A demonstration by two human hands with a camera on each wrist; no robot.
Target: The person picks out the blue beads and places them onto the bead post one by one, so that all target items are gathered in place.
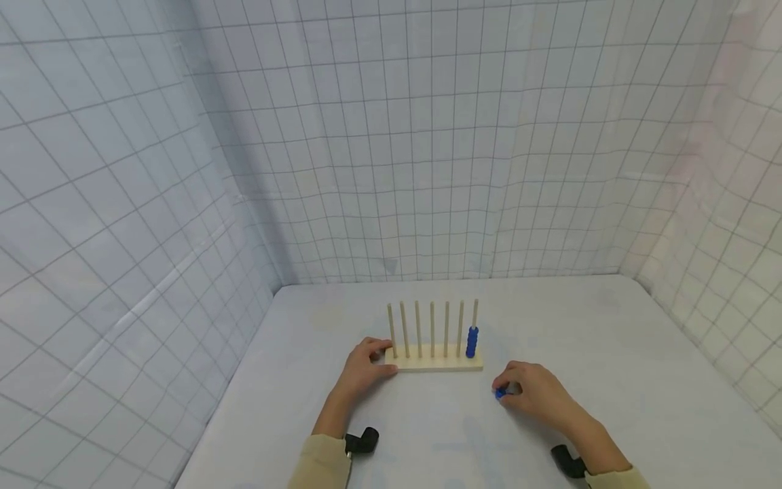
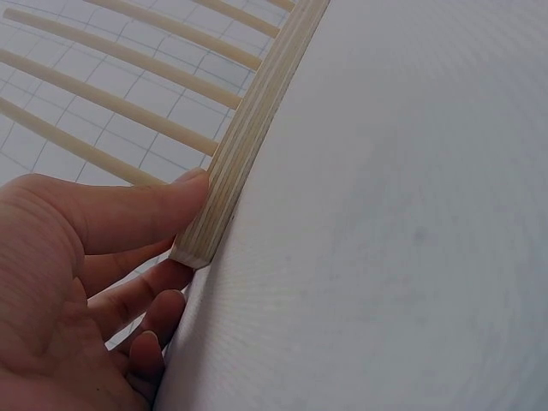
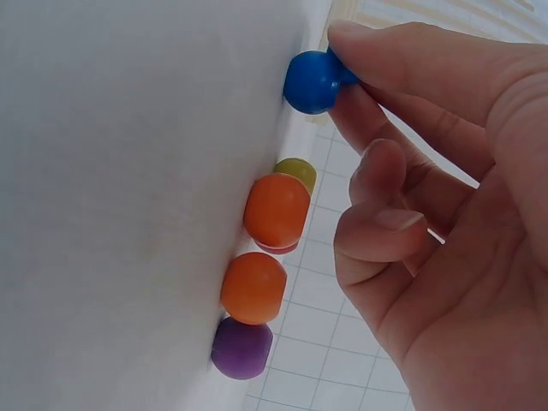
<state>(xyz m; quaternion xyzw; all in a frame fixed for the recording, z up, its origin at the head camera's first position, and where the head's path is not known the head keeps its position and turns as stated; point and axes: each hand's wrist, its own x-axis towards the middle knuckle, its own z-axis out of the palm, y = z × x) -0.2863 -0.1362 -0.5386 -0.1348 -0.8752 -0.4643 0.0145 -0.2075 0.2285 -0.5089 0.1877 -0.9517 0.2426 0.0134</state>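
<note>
A pale wooden rack (image 1: 436, 365) stands on the white table, with a row of several upright pegs. Blue beads (image 1: 472, 342) are stacked on its rightmost peg; the others are bare. My left hand (image 1: 364, 367) grips the left end of the base (image 2: 224, 184), thumb along the front edge and fingers behind. To the right of the rack and nearer me, my right hand (image 1: 534, 392) pinches something blue (image 3: 345, 68) between thumb and fingertips, mostly covered by them. A round blue bead (image 3: 312, 83) shows right against it, low by the table surface.
In the right wrist view, two orange beads (image 3: 278, 211), a purple bead (image 3: 242, 348), a yellow-green bead (image 3: 297, 173) and a partly hidden pinkish bead (image 3: 278, 247) lie on the table near the right hand. White grid-patterned sheets (image 1: 440, 136) enclose the table at the back and sides.
</note>
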